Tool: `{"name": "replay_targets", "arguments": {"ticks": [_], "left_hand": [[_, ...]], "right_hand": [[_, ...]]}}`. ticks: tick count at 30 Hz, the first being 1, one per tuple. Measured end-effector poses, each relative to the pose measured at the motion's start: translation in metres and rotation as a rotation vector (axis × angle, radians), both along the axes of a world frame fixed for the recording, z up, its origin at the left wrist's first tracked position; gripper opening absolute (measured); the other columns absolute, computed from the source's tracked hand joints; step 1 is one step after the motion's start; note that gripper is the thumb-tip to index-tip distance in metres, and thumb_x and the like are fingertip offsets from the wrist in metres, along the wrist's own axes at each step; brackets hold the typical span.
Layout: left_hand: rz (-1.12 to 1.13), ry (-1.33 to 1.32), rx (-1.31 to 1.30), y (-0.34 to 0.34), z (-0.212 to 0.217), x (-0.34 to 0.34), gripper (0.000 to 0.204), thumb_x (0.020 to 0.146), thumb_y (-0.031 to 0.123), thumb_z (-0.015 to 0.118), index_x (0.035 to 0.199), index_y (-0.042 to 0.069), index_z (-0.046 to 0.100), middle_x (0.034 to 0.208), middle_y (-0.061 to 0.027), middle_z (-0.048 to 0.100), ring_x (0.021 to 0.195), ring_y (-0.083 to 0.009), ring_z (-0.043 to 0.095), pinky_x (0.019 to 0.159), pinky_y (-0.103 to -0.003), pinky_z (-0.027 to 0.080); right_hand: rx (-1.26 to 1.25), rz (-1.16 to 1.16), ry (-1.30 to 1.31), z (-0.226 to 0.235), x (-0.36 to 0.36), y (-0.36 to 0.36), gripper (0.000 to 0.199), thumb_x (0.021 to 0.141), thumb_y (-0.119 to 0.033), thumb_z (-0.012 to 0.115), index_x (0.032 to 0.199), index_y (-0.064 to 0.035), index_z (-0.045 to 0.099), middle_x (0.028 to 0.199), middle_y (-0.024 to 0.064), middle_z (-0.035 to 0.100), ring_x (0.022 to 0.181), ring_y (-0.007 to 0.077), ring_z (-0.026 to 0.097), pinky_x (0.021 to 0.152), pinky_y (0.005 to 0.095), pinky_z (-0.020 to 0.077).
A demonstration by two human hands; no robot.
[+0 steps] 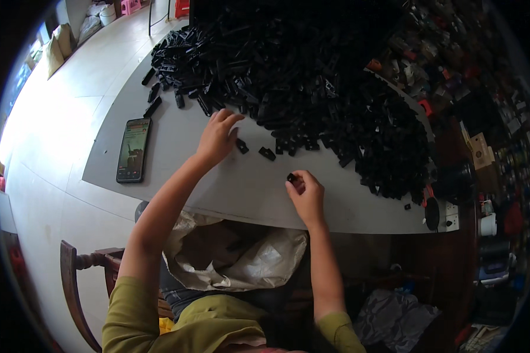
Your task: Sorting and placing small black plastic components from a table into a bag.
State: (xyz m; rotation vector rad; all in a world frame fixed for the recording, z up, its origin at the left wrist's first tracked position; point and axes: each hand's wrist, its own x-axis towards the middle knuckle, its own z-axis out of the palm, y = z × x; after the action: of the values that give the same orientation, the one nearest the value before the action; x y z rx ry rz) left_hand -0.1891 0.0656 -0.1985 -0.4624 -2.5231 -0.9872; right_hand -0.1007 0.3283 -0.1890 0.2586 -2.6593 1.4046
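Beside the heaped black plastic parts [259, 76], the left hand [218, 138] spreads its fingers; the right hand [307, 197] fingertip-pinches a small black piece [291, 177], presumably for control.

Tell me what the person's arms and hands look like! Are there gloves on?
No gloves! The left hand and right hand are both bare. Short, plain olive-green cloth sleeves cover the upper arms and leave the forearms uncovered. I can't see any watch or bracelet.
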Motion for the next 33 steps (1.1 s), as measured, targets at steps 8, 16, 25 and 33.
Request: {"name": "replay_targets", "arguments": {"ticks": [8,16,25,33], "left_hand": [[-0.031,0.204,-0.229,0.072,0.012,-0.073,0.061,0.080,0.036,0.069,0.136,0.018,0.049,0.151,-0.0114,0.032,0.137,-0.0384,0.027,0.111,-0.053,0.024],[-0.030,0.085,-0.490,0.093,0.007,-0.095,0.059,0.076,0.057,0.064,0.128,0.030,0.058,0.153,-0.0043,0.030,0.138,-0.0418,0.025,0.101,-0.073,0.022],[-0.167,0.141,-0.532,0.061,0.017,-0.051,0.050,0.081,0.052,0.061,0.121,0.023,0.063,0.142,-0.0063,0.044,0.136,-0.0406,0.030,0.108,-0.064,0.022],[-0.299,0.246,-0.500,0.028,0.032,0.021,0.043,0.082,0.041,0.065,0.118,0.017,0.064,0.136,-0.0095,0.047,0.131,-0.0359,0.036,0.108,-0.053,0.026]], "right_hand": [[0.239,0.174,0.486,0.006,-0.016,-0.048,0.027,0.077,-0.009,0.073,0.101,-0.0058,0.061,0.118,0.0111,0.060,0.110,0.0303,0.055,0.094,0.0419,0.0430],[0.352,0.114,0.375,-0.017,-0.046,-0.015,0.028,0.080,-0.006,0.070,0.104,-0.0019,0.057,0.119,0.0149,0.061,0.111,0.0334,0.057,0.093,0.0405,0.0472],[0.287,-0.051,0.340,-0.024,-0.031,0.046,0.026,0.085,-0.010,0.067,0.107,-0.0017,0.056,0.122,0.0129,0.057,0.115,0.0332,0.053,0.095,0.0422,0.0446],[0.441,-0.090,0.497,-0.003,0.005,0.010,0.026,0.077,-0.012,0.073,0.098,-0.0044,0.059,0.103,0.0111,0.055,0.098,0.0312,0.054,0.082,0.0434,0.0444]]}}
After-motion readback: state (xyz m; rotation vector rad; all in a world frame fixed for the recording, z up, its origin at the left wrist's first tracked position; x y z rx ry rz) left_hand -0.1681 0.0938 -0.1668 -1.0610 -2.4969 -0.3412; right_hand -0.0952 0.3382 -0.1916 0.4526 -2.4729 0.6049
